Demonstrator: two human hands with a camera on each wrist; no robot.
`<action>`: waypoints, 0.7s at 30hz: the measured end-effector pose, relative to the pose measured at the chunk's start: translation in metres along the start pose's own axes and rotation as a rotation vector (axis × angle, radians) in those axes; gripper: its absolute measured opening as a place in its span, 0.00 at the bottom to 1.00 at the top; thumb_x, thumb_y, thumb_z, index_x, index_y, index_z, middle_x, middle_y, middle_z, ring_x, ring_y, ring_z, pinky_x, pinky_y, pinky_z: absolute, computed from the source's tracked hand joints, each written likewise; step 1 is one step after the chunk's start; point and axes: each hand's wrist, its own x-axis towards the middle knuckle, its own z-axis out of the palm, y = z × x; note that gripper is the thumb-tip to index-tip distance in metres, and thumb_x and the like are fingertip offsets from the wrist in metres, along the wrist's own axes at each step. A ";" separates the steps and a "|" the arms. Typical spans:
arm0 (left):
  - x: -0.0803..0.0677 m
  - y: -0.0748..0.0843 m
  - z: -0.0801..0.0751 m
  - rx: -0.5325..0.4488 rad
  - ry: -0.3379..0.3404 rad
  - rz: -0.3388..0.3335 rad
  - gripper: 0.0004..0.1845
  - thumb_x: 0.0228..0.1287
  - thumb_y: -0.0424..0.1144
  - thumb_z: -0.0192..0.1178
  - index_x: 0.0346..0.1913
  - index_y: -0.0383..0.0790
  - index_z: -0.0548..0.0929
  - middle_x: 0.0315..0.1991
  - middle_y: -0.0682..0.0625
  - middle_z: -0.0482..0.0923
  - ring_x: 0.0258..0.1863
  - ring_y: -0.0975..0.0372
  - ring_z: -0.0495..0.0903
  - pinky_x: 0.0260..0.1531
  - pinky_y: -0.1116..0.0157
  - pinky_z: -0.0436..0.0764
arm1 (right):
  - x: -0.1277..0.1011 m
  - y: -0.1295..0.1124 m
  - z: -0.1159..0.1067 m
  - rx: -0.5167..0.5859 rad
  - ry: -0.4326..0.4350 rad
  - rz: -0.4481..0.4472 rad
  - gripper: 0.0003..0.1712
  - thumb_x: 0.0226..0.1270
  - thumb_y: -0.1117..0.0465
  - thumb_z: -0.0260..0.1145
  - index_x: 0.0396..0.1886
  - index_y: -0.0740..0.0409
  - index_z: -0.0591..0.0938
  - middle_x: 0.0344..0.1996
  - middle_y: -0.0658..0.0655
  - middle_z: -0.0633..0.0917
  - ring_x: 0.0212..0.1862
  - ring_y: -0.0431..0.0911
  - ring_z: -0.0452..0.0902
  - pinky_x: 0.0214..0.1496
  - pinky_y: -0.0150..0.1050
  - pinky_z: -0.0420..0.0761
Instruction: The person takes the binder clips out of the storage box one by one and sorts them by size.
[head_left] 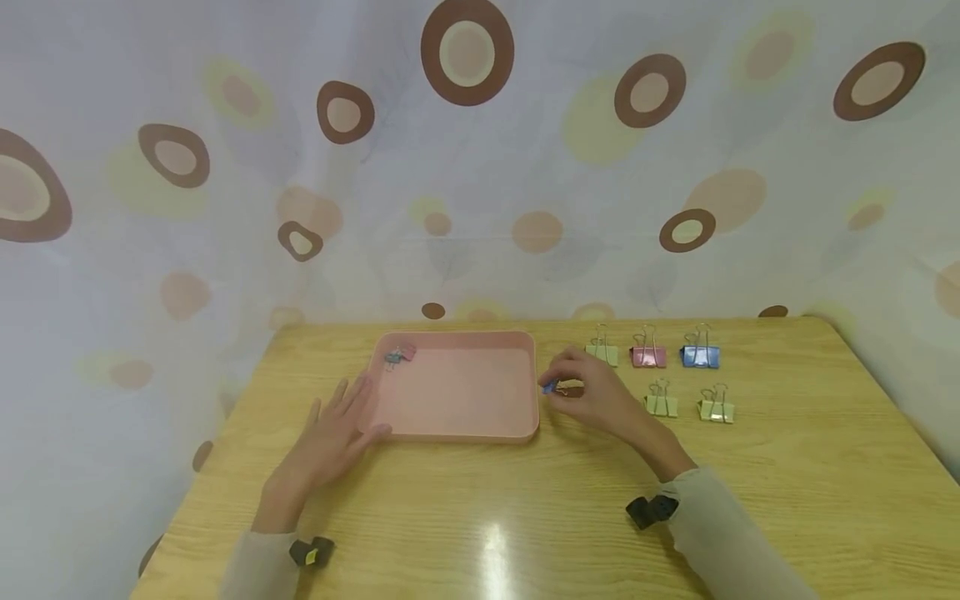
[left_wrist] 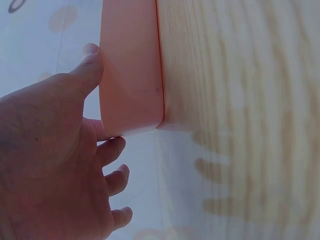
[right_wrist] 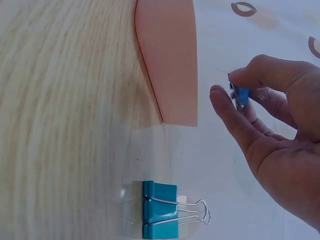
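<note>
A pink tray (head_left: 457, 427) lies in the middle of the wooden table. My left hand (head_left: 352, 410) rests flat beside its left front corner, fingers straight, thumb against the tray wall (left_wrist: 131, 75). My right hand (head_left: 555, 385) hovers just right of the tray and pinches a small blue binder clip (head_left: 550, 387) between thumb and fingers; the right wrist view shows the same clip (right_wrist: 242, 95) in the hand (right_wrist: 231, 87), near the tray corner (right_wrist: 170, 60). Two small clips (head_left: 400, 355), one pink and one bluish, lie in the tray's far left corner.
Right of the tray stand larger binder clips: yellow-green (head_left: 602, 354), pink (head_left: 648, 357) and blue (head_left: 700, 357) in a back row, two yellow-green ones (head_left: 662, 405) (head_left: 716, 410) in front. A patterned curtain (head_left: 480, 167) hangs behind the table.
</note>
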 end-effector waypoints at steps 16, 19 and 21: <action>-0.005 -0.002 0.000 -0.005 -0.028 -0.023 0.42 0.78 0.57 0.52 0.81 0.35 0.53 0.82 0.40 0.47 0.79 0.37 0.44 0.70 0.28 0.42 | -0.017 -0.004 -0.007 0.107 0.079 0.067 0.10 0.66 0.67 0.74 0.46 0.59 0.90 0.51 0.60 0.86 0.50 0.54 0.86 0.48 0.40 0.87; -0.006 -0.002 0.002 -0.006 -0.028 -0.023 0.42 0.78 0.58 0.52 0.81 0.35 0.53 0.82 0.40 0.47 0.79 0.37 0.44 0.70 0.28 0.42 | -0.020 -0.004 -0.008 0.154 0.064 0.099 0.12 0.67 0.66 0.73 0.49 0.60 0.89 0.51 0.62 0.87 0.49 0.53 0.86 0.46 0.38 0.88; -0.007 -0.002 0.002 -0.008 -0.028 -0.024 0.42 0.78 0.58 0.52 0.81 0.34 0.53 0.82 0.40 0.47 0.79 0.37 0.44 0.70 0.28 0.42 | -0.020 -0.004 -0.007 0.162 0.056 0.107 0.12 0.67 0.67 0.73 0.49 0.59 0.89 0.49 0.63 0.88 0.47 0.51 0.86 0.43 0.37 0.88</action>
